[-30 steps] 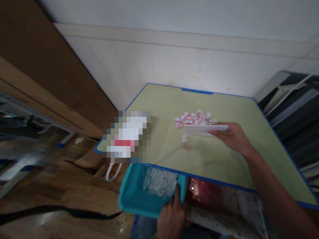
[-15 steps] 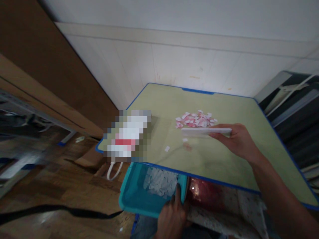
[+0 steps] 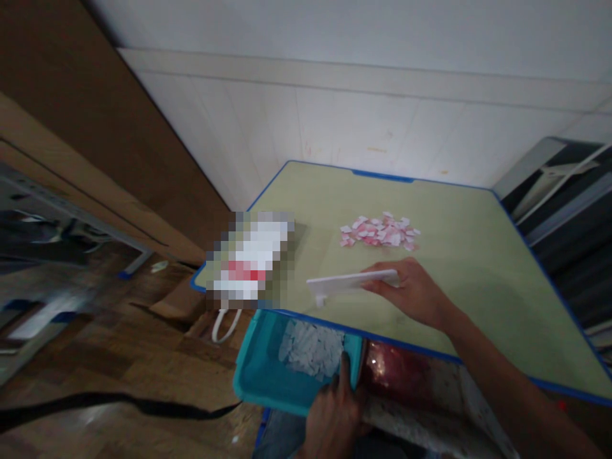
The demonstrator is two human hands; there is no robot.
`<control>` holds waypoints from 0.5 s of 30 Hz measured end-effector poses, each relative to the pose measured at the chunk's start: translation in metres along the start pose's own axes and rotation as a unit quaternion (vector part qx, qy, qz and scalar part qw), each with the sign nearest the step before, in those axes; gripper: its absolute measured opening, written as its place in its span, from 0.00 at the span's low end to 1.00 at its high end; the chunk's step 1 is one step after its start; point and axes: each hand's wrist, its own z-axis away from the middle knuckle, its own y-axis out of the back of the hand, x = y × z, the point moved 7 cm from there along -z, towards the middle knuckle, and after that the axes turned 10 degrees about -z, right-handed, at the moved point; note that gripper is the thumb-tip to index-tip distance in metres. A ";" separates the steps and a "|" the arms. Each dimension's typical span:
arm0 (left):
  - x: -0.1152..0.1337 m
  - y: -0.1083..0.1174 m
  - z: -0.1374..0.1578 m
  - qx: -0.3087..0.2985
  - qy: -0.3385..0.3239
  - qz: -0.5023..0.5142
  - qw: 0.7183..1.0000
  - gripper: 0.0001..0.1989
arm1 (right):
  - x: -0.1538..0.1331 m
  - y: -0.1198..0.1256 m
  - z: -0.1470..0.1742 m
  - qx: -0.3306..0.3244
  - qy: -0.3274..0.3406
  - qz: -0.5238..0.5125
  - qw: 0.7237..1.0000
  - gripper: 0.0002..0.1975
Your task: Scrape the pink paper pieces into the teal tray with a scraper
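Observation:
My right hand pinches a thin flat white card by its right end, just above the tabletop. A small white paper piece lies under the card's left end. Gripping the right side of a teal bin below the table edge is my left hand, its index finger stretched over the rim and its thumb hidden. Inside the bin lies a heap of small white paper pieces. Beyond the card, a pile of pink and white paper pieces rests on the table.
The pale green folding table has a blue edge and stands against a white wall. A pixelated white and red box sits at its left end. A white loop handle hangs below. Dark folded frames lean at the right.
My right hand has swept the card left and toward the table's near edge, reaching the loose paper pieces in front of the pile. My left hand stays on the bin.

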 end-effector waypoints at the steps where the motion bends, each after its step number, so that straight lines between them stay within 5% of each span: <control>1: 0.000 0.000 0.000 -0.001 0.000 0.000 1.000 0.21 | -0.003 -0.003 0.002 -0.008 -0.002 -0.012 1.000 0.08; 8: 0.001 -0.004 0.001 -0.023 -0.001 0.007 1.000 0.19 | 0.013 0.005 0.021 0.086 -0.061 -0.053 0.993 0.08; 15: 0.001 -0.002 0.001 -0.003 0.001 0.011 1.000 0.20 | 0.018 -0.009 0.035 0.053 -0.123 -0.078 0.988 0.09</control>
